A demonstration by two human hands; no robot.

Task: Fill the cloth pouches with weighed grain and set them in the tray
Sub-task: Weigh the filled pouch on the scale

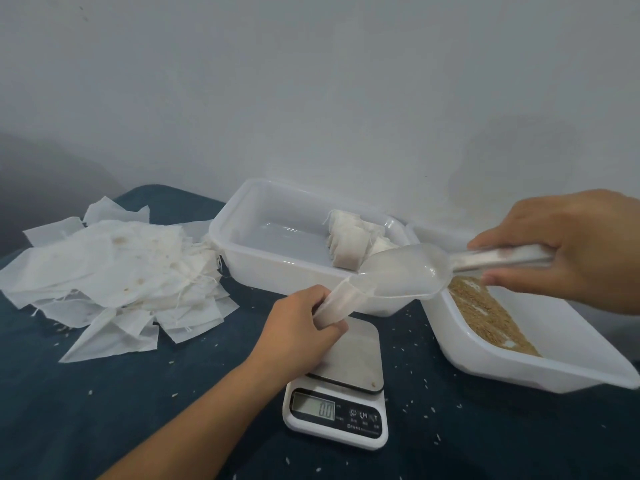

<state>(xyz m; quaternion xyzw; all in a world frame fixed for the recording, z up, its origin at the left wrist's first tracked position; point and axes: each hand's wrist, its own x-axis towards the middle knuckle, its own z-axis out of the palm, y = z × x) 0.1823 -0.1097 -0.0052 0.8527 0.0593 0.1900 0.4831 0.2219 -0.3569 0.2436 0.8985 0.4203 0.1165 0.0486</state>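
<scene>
- Left hand [304, 320] pinching small white cloth pouch [337, 303] just below its open mouth, above steel-topped white digital scale [341, 393].
- Right hand [568, 251] wrapped round handle of clear plastic scoop [405, 271], lip at pouch mouth.
- Best tilted slowly, mouth held wide, to avoid spilling.
- Filled pouches [349, 242] already in clear rectangular plastic tray [263, 268]; brown grain [485, 313] in white tub [554, 355], right.

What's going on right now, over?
Left hand grips open pouch. Right hand holds scoop at its mouth. Scale bare. Nothing blocking.
</scene>
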